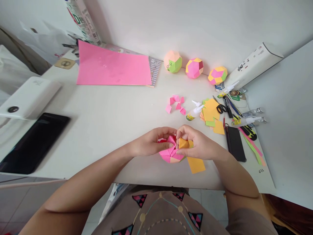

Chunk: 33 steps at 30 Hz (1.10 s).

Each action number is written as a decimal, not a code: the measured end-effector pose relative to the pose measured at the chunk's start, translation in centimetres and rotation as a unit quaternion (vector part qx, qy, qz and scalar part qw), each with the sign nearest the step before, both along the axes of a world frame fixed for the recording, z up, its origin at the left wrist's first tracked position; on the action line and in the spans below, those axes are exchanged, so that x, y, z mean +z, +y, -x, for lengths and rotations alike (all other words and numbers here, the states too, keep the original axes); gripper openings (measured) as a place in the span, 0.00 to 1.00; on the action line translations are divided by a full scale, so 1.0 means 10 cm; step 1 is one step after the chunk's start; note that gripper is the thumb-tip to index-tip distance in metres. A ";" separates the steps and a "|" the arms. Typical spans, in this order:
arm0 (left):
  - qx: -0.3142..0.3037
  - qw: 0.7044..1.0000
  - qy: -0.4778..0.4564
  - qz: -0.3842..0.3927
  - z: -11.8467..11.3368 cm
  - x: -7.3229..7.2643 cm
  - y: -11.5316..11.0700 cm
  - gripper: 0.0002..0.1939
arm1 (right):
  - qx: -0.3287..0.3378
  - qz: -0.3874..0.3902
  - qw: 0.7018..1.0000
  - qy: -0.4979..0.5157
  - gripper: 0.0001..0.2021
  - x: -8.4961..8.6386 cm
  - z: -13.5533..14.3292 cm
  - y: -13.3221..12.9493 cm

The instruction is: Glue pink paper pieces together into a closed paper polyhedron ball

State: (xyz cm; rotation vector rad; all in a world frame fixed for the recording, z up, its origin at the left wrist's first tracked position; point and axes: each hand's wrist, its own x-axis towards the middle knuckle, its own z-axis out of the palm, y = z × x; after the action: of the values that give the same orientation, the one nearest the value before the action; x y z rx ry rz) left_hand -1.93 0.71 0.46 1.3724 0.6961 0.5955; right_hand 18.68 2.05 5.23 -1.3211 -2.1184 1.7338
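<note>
1. Locate the yellow-orange paper square (197,165) flat on the white tabletop (110,114), near its front edge and just right of the ball.
2. Locate the pink paper ball (170,158) close to the front edge, in front of you and between your hands. Its near side shows pink facets and a peach one. Whether it bears on the tabletop cannot be told.
3. Check your left hand (154,141): the thumb presses on the pink facets and the fingers curl behind, grasping the ball.
4. Check your right hand (201,145): thumb and fingers pinch the folded orange piece (183,143) beside the ball. Whether the two are joined is hidden by the fingers.
5. Step in hand, by judgement: fitting the orange piece to the ball.
6. Next move, by judgement: it calls for a steady left hold, edges lined up, and light right-hand pressure so the folds are not crushed.
7. Beyond your hands, note the small pink pieces (175,97) and, to their right, the glue bottle (193,114) and loose paper squares (210,109).
8. Farthest back, note the pink sheet (114,68) and, near the wall, the green-and-peach ball (174,62).
</note>
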 end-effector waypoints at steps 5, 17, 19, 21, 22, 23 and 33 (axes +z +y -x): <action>-0.033 0.998 -0.005 -0.044 0.00 0.03 0.02 0.11 | -0.008 0.015 1.000 0.003 0.14 0.01 0.01 -0.01; -0.033 0.995 -0.026 -0.094 -0.04 -0.04 0.00 0.16 | -0.021 0.063 0.998 0.018 0.18 -0.05 0.00 0.04; -0.027 0.995 -0.026 -0.092 -0.05 -0.03 -0.01 0.17 | -0.023 0.069 0.997 0.031 0.18 -0.07 -0.01 0.05; -0.022 0.995 -0.025 -0.090 -0.06 -0.02 -0.01 0.19 | -0.027 0.073 0.996 0.048 0.18 -0.10 -0.02 0.05; -0.017 0.995 -0.024 -0.092 -0.06 -0.02 -0.01 0.19 | -0.029 0.075 0.995 0.054 0.18 -0.12 -0.03 0.05; -0.013 0.995 -0.023 -0.095 -0.07 -0.02 -0.02 0.20 | -0.030 0.076 0.995 0.057 0.18 -0.13 -0.04 0.05; 0.010 0.992 -0.012 -0.122 -0.08 0.00 -0.03 0.21 | 0.025 0.083 0.993 0.078 0.17 -0.06 -0.06 0.11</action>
State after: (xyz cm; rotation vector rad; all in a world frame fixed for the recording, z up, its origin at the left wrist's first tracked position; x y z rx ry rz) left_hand -1.11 0.42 0.42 1.5821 0.6328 0.7297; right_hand 19.30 3.13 4.63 -1.1345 -1.9767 2.0013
